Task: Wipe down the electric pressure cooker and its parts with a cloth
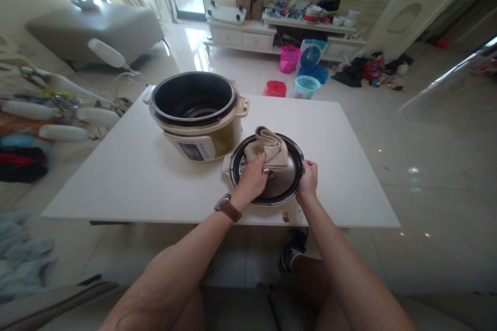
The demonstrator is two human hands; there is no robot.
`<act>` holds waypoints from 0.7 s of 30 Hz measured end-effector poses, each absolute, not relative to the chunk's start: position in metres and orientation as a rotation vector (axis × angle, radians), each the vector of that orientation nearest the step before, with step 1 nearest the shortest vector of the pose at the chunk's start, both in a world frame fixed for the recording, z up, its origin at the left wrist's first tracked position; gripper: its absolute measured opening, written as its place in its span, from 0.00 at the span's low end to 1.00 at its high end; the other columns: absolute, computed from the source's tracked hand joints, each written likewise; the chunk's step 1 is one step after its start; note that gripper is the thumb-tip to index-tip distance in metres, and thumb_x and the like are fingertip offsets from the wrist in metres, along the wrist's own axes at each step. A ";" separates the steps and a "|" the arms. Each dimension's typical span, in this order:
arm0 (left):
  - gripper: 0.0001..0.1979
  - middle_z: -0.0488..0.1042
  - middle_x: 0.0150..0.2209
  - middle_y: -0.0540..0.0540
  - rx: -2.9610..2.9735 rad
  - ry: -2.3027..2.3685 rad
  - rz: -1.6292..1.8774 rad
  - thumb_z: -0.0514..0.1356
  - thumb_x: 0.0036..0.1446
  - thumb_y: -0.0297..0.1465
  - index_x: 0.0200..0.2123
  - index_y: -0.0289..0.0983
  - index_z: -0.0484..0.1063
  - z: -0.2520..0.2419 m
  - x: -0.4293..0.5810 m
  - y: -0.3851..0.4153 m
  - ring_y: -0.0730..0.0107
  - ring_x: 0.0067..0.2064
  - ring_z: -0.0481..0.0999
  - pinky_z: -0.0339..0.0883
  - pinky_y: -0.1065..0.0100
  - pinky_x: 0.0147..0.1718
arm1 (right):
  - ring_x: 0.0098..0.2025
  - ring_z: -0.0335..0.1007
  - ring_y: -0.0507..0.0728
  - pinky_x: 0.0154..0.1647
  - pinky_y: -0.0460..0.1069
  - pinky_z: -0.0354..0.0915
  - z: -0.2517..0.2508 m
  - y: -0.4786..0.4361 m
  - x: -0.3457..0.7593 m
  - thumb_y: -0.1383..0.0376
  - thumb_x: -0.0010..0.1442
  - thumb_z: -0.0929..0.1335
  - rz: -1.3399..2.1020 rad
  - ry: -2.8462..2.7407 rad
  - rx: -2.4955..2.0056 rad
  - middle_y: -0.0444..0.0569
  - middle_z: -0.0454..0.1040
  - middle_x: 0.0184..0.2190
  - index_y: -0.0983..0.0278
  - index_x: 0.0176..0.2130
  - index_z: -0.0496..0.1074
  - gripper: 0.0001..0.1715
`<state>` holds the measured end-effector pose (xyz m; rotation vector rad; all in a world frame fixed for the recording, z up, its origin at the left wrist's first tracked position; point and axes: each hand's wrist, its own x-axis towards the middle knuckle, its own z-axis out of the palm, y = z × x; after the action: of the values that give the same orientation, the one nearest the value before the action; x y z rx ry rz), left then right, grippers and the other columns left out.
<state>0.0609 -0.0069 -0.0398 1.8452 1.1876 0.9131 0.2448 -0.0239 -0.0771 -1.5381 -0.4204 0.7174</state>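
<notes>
A round pressure cooker lid [285,181] lies with its metal inner face and black seal ring upward, near the table's front edge. My left hand [253,178] is closed on a folded beige cloth [272,149], which rests against the lid's inner face. With fingers curled round the rim, my right hand [308,178] grips the lid's right side. Behind and to the left of the lid stands the electric pressure cooker [227,137], its top uncovered. Its dark inner pot [194,95] sits inside, and a control panel faces me.
Under everything is a white table [128,181], with a small cartoon sticker [285,216] by its front edge. Beyond it, on the floor, are a red basket [275,88], a light blue basket [306,86] and a pink basket [289,59]. A cluttered white TV cabinet [256,40] lines the wall.
</notes>
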 end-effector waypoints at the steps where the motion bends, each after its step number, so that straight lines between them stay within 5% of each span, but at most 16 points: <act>1: 0.27 0.77 0.64 0.35 1.863 1.177 0.837 0.58 0.61 0.22 0.63 0.37 0.73 -0.044 0.066 -0.010 0.49 0.70 0.72 0.61 0.47 0.72 | 0.38 0.67 0.54 0.41 0.49 0.62 -0.077 -0.024 0.244 0.48 0.56 0.70 0.725 -0.417 -1.522 0.39 0.71 0.32 0.58 0.39 0.68 0.19; 5: 0.25 0.73 0.68 0.34 1.898 1.183 0.663 0.57 0.65 0.26 0.64 0.37 0.72 -0.053 0.084 -0.019 0.47 0.74 0.66 0.47 0.40 0.76 | 0.37 0.67 0.54 0.40 0.48 0.63 -0.077 -0.023 0.244 0.51 0.55 0.71 0.747 -0.361 -1.495 0.39 0.71 0.32 0.58 0.39 0.68 0.17; 10: 0.25 0.71 0.71 0.42 1.944 0.846 0.577 0.55 0.69 0.29 0.67 0.44 0.71 -0.046 0.085 -0.022 0.51 0.76 0.63 0.40 0.42 0.78 | 0.35 0.68 0.54 0.37 0.48 0.64 -0.080 -0.023 0.250 0.53 0.54 0.71 0.791 -0.261 -1.504 0.37 0.70 0.31 0.57 0.38 0.68 0.15; 16: 0.26 0.75 0.68 0.42 1.793 0.729 0.610 0.61 0.65 0.32 0.66 0.42 0.73 -0.038 0.065 -0.006 0.50 0.71 0.71 0.58 0.48 0.74 | 0.37 0.69 0.53 0.38 0.48 0.65 -0.085 -0.021 0.255 0.53 0.54 0.71 0.749 -0.256 -1.532 0.38 0.73 0.32 0.59 0.38 0.71 0.15; 21: 0.28 0.78 0.65 0.41 1.596 0.875 1.017 0.58 0.62 0.28 0.66 0.39 0.74 -0.034 0.044 0.021 0.52 0.69 0.73 0.60 0.49 0.73 | 0.40 0.69 0.54 0.41 0.48 0.65 -0.079 -0.020 0.251 0.52 0.56 0.71 0.722 -0.323 -1.549 0.39 0.73 0.34 0.59 0.38 0.72 0.16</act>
<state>0.0441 0.0210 -0.0338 1.5956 0.8749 1.0169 0.2508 -0.0204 -0.0787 -1.5494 -0.3234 0.7215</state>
